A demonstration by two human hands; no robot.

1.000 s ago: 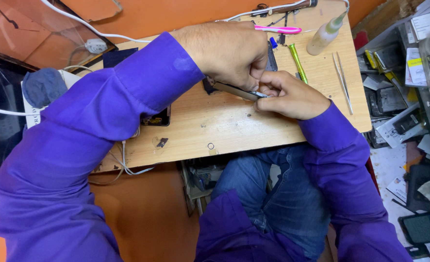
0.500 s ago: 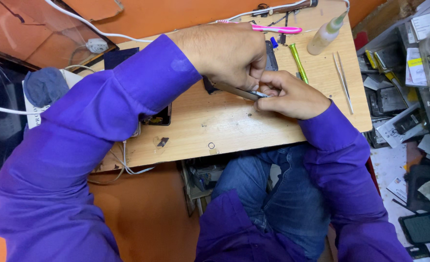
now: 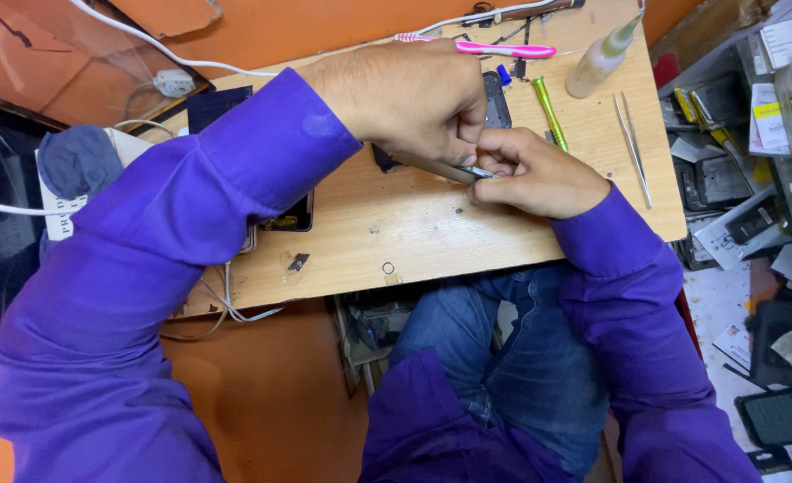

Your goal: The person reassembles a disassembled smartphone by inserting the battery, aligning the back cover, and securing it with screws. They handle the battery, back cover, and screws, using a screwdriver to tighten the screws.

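My left hand [image 3: 414, 98] is closed around a thin metal tool [image 3: 439, 167], whose tip points right into my right hand [image 3: 539, 174]. The fingers of my right hand pinch a small part at that tip, which is too small and too covered to identify. Both hands meet over the middle of a small wooden table [image 3: 414, 237]. A dark phone [image 3: 498, 100] lies just behind the hands, partly hidden by my left hand. Purple sleeves cover both arms.
A pink toothbrush [image 3: 494, 49], a green screwdriver [image 3: 550, 112], a squeeze bottle [image 3: 600, 61] and metal tweezers [image 3: 633, 148] lie at the table's far right. Another dark device [image 3: 290, 215] sits under my left arm. White cables [image 3: 146, 49] run at the left; cluttered shelves [image 3: 736, 179] stand to the right.
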